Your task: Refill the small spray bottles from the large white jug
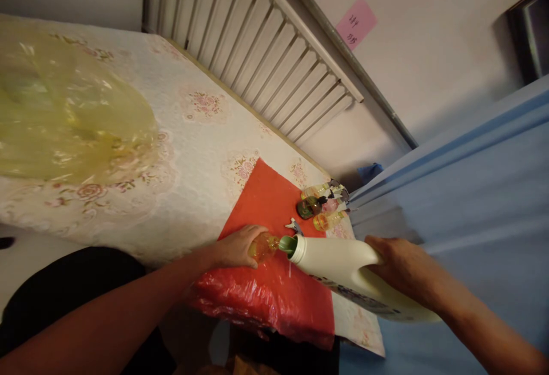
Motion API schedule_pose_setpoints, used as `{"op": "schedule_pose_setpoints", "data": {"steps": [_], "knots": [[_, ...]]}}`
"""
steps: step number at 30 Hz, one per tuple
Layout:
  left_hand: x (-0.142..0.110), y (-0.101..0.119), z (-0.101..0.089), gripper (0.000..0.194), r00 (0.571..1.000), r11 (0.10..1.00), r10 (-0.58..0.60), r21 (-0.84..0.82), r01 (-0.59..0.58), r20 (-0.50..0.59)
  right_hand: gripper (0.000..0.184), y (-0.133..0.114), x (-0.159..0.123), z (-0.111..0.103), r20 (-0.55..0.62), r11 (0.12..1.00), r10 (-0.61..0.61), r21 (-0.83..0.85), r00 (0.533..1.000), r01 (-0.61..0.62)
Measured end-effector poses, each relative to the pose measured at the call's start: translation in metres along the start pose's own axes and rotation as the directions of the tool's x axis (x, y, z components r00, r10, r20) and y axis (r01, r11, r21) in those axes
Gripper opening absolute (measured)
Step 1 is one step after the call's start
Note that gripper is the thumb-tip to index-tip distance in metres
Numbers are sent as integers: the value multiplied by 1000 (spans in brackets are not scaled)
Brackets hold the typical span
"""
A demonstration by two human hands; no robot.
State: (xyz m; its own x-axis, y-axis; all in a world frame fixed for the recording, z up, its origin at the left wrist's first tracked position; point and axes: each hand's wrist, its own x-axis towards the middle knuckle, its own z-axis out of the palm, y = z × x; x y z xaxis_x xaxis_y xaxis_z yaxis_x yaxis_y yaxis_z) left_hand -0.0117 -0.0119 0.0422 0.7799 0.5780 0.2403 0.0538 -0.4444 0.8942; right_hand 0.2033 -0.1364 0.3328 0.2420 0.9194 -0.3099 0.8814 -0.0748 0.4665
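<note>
My left hand [238, 246] is closed around a small clear bottle [266, 244] with a yellowish tint, over the red mat. In my right hand [398, 260] is a large cream jug [334, 255], gripped by its handle and tipped toward the left. The jug's green spout [287, 244] is right at the mouth of the small bottle; whether the two touch, and whether liquid runs, I cannot tell. Just behind the spout a white and grey spray trigger top [294, 226] lies on the red mat [274, 203].
Several small bottles, a dark green one [309, 207] among them, are grouped at the mat's far right. A yellow plastic bag [77, 112] covers the left of the flowered tablecloth [201, 152]. A radiator [257, 43] stands behind the table, a blue curtain [463, 192] at right.
</note>
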Motion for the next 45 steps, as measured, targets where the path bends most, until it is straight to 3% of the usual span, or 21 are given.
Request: {"op": "schedule_pose_setpoints", "data": {"steps": [10,45], "knots": [[1,-9,5,86,1000,1000,13,7,-13,-3,9,1,0,1,-7,1000,-9,0,1000,9],[2,-6,3,87,1000,1000,-9,16,9,10,9,-2,0,-3,16,1000,18,-19,1000,-18]]}}
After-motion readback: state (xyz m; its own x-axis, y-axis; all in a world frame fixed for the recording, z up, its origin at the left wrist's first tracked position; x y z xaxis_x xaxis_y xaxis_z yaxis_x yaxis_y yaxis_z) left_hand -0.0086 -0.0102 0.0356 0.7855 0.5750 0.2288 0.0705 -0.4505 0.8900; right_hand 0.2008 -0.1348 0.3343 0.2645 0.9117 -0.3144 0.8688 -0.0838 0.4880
